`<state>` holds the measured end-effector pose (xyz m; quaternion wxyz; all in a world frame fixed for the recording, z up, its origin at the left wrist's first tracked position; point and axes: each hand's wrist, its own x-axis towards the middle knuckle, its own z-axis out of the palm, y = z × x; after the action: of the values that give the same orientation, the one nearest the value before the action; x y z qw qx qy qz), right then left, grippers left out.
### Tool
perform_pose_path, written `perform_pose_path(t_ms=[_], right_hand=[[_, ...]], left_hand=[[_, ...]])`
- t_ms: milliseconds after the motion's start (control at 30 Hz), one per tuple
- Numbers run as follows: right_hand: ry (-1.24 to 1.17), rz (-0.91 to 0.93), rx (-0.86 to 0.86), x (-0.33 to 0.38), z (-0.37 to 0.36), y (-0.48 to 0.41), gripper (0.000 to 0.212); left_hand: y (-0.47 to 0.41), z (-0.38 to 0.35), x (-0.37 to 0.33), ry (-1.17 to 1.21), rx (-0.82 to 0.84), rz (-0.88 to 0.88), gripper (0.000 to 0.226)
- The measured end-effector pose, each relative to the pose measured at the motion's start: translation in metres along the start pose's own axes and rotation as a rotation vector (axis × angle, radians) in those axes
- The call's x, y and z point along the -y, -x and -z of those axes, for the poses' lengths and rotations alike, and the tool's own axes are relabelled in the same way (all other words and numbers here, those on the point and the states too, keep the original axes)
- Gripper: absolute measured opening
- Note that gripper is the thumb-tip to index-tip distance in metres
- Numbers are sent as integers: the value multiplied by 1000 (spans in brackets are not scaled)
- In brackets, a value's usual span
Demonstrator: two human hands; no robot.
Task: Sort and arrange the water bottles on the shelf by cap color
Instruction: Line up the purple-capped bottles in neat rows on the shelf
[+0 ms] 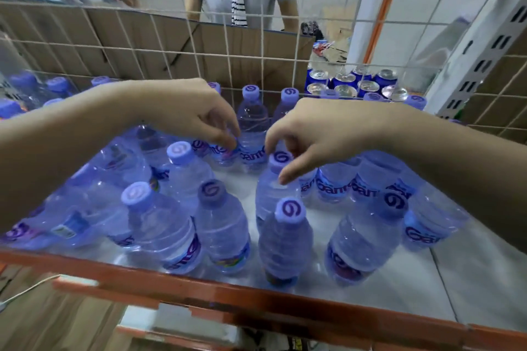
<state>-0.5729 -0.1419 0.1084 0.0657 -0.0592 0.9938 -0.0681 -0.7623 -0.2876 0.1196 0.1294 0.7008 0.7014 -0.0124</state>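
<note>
Several clear water bottles with lilac caps stand on the white shelf [356, 273]. Some caps carry a pale swirl, like one at the left [179, 151]; others a dark purple swirl, like one at the front [289, 210]. My left hand [182, 111] reaches in from the left, and its fingertips pinch the top of a bottle [225, 154] in the middle; that cap is hidden. My right hand [316, 134] comes from the right. Its finger and thumb pinch the dark-swirl cap of another bottle [275, 194] just beside it.
An orange rail [256, 298] edges the shelf front. White wire mesh [159, 51] backs it, with cardboard boxes behind. A pack of blue cans [353, 84] sits at the back right. A person in striped clothing [239, 6] stands beyond the mesh. A grey upright [482, 63] stands at the right.
</note>
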Motion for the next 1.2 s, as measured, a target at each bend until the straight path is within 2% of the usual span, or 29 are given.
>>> perform_pose_path(t_ms=[133,300,433,600,700,833,933,1033,1100,1200], right_hand=[[28,-55,53,3,-6,-18,37],[25,-107,6,1,4,-34,32],[6,-200,-49,-9,13,-44,26],[58,-260,-92,-14,20,-60,33],[91,-277,-84,-15,22,-65,33],[95,-286,-3,-14,13,-64,39],[50,-287,-83,-16,5,-65,33],[86,-332,-176,-18,-4,-69,39],[126,-351,-187,-19,-8,-71,43],[131,-319,-173,-19,-6,-68,37]], left_hand=[[21,-13,24,-21,79,-43,35],[21,-11,47,-54,3,-210,31],[-6,1,62,-94,-9,-238,30],[-42,9,68,-201,-87,-278,35],[-53,8,68,-213,-133,-246,35],[-53,-3,68,-85,-128,-158,48],[-46,-4,72,-146,-164,-165,45],[-39,-4,75,-113,-146,-182,40],[-38,-6,74,-106,-177,-191,37],[-40,-10,73,-115,-242,-161,38]])
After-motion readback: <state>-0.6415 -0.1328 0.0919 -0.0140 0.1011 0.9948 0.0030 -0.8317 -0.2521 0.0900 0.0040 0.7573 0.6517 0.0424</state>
